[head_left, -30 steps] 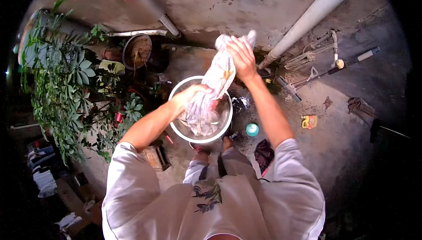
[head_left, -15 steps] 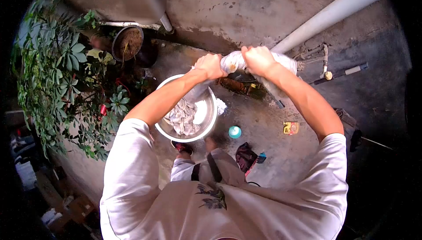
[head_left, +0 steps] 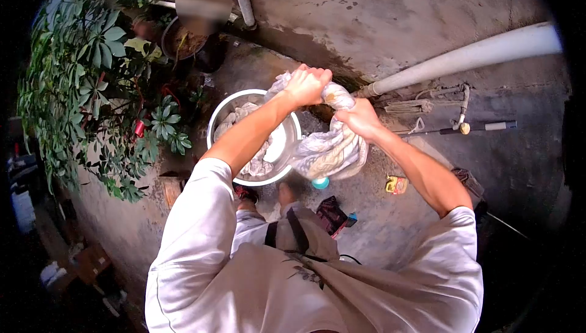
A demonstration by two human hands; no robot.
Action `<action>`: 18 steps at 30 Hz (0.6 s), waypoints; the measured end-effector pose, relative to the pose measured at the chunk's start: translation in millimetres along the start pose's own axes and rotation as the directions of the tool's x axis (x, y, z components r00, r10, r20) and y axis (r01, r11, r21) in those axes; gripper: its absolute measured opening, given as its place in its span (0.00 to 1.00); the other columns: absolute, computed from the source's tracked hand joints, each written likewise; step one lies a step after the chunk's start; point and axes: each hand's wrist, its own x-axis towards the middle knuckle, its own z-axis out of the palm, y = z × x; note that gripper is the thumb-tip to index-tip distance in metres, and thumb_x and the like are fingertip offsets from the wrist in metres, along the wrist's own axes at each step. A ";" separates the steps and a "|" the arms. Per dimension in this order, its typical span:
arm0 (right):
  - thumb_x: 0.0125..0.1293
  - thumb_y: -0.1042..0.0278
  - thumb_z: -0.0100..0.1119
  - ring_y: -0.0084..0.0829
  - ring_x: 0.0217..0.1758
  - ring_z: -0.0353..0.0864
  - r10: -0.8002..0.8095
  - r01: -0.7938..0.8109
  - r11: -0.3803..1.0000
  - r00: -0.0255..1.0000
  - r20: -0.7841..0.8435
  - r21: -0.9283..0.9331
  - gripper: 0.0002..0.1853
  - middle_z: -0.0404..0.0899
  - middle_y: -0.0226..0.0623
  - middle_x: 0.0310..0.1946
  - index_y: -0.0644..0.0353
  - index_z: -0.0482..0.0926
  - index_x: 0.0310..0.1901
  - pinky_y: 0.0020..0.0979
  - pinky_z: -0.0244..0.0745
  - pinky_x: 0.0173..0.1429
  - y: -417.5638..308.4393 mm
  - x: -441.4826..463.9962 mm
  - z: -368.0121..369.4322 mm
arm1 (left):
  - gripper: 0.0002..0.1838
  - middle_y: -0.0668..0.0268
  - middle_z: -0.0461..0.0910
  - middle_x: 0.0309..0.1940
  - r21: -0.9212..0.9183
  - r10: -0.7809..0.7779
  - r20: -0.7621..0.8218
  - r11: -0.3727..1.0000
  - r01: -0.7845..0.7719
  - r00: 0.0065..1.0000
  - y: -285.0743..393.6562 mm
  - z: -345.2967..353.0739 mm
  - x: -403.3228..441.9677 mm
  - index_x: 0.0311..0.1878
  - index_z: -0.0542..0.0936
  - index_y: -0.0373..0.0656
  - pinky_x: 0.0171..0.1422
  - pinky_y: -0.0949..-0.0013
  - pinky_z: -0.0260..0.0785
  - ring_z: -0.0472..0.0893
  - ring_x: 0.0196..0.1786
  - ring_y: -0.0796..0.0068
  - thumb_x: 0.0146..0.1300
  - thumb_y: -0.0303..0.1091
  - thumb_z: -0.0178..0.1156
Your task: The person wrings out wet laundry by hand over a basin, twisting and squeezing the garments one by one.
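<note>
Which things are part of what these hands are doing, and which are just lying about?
Part of the job:
twisted cloth, gripped by the left hand and right hand
round basin, with more cloth in it

Probably just lying about:
yellow container on the ground
dark bundle near the feet
leafy plant

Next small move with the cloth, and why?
Probably a tighter opposing twist: the cloth is twisted between the left hand and right hand, both gripping it, yet past the right hand it hangs in loose folds.
</note>
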 end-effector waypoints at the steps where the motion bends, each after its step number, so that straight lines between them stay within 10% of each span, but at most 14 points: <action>1: 0.50 0.71 0.60 0.23 0.29 0.77 0.072 -0.075 0.989 0.997 0.029 0.129 0.11 0.80 0.34 0.26 0.71 0.80 0.32 0.30 0.72 0.34 6.3 3.4 4.9 | 0.22 0.58 0.81 0.34 -0.001 -0.004 -0.001 1.000 0.004 1.000 -3.7 1.3 -1.0 0.40 0.72 0.44 0.48 0.52 0.68 0.82 0.41 0.56 0.41 0.38 0.68; 10: 0.49 0.72 0.62 0.24 0.29 0.78 0.120 -0.134 0.947 0.991 0.064 0.293 0.10 0.81 0.34 0.27 0.69 0.80 0.32 0.30 0.73 0.35 -1.1 13.2 5.8 | 0.18 0.61 0.80 0.29 -0.031 0.059 -0.214 0.997 -0.067 0.975 -16.0 7.6 -3.6 0.36 0.73 0.44 0.42 0.56 0.68 0.82 0.34 0.58 0.43 0.36 0.67; 14: 0.47 0.68 0.63 0.26 0.30 0.80 -0.033 0.081 0.975 0.973 0.226 -0.208 0.13 0.82 0.37 0.26 0.67 0.80 0.33 0.31 0.75 0.39 -42.9 24.8 -26.4 | 0.17 0.59 0.81 0.29 -0.198 -0.086 -0.238 0.980 0.039 0.967 -7.4 -3.5 -15.0 0.35 0.74 0.42 0.43 0.56 0.70 0.82 0.35 0.56 0.44 0.37 0.69; 18: 0.45 0.71 0.63 0.34 0.34 0.84 -0.102 0.254 0.814 0.948 0.302 -0.522 0.15 0.84 0.43 0.29 0.67 0.80 0.37 0.34 0.76 0.44 -104.8 21.9 -34.6 | 0.26 0.56 0.84 0.40 -0.525 -0.328 0.211 0.756 0.390 0.921 -2.3 -38.2 -36.2 0.44 0.76 0.36 0.55 0.59 0.73 0.83 0.45 0.58 0.42 0.36 0.74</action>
